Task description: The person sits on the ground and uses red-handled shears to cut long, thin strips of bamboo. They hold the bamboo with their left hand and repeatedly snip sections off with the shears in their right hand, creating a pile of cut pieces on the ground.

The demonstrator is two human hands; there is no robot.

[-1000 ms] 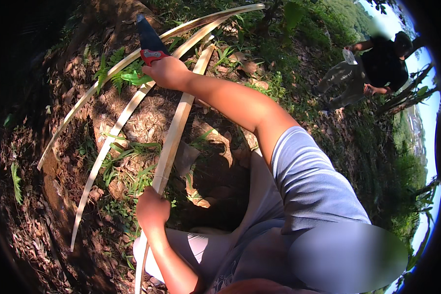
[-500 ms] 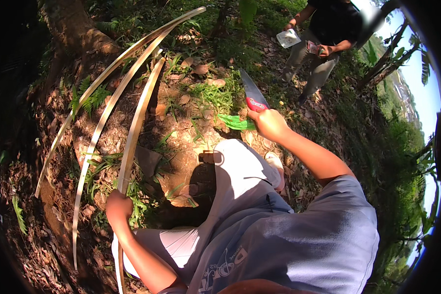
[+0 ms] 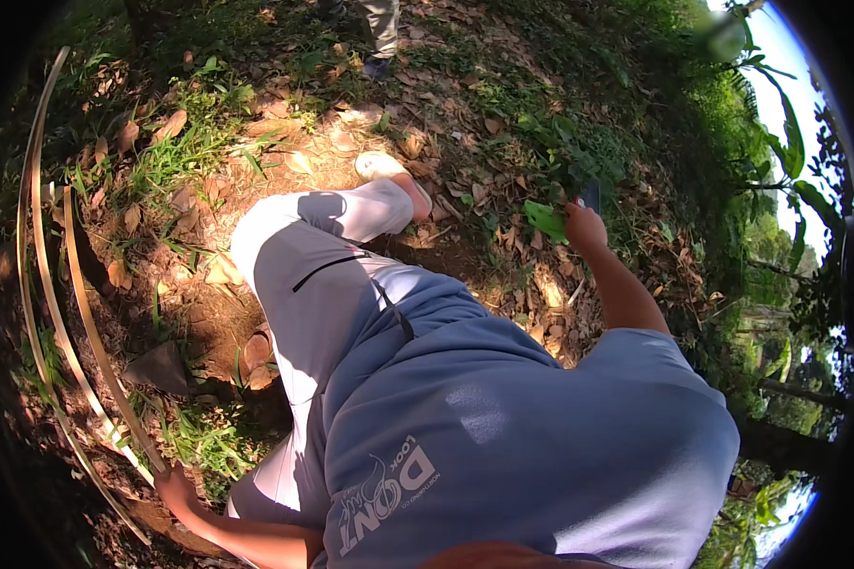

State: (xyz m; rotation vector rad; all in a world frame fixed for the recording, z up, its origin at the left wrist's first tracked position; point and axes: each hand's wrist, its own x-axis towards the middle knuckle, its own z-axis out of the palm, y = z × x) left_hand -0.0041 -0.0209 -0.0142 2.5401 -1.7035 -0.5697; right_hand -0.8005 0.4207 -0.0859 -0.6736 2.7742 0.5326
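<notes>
At the lower left, my left hand [image 3: 174, 488] is closed around the innermost of three long, pale split strips that look like bamboo, the inner strip [image 3: 93, 327]. A middle strip [image 3: 51, 308] and an outer strip [image 3: 26, 318] curve beside it, close together at the far end. Out to the right, my right hand [image 3: 586, 228] grips a hand saw [image 3: 591, 194]; its blade is dark in the shade and the fingers cover most of the handle. A bright green strip [image 3: 545, 220] sits right beside that hand; whether it is a leaf or a ribbon I cannot tell.
Dry leaves [image 3: 503, 161] and grass cover the ground. A grey rock [image 3: 159, 368] lies between the strips and my leg. At the top stands another person's leg [image 3: 380, 28]. Dense plants [image 3: 769, 237] grow along the right. My shod foot [image 3: 389, 174] is ahead.
The view has turned rightward, so the strips appear farther left. My right hand has swung the saw out to the right. My left hand still holds the inner strip.
</notes>
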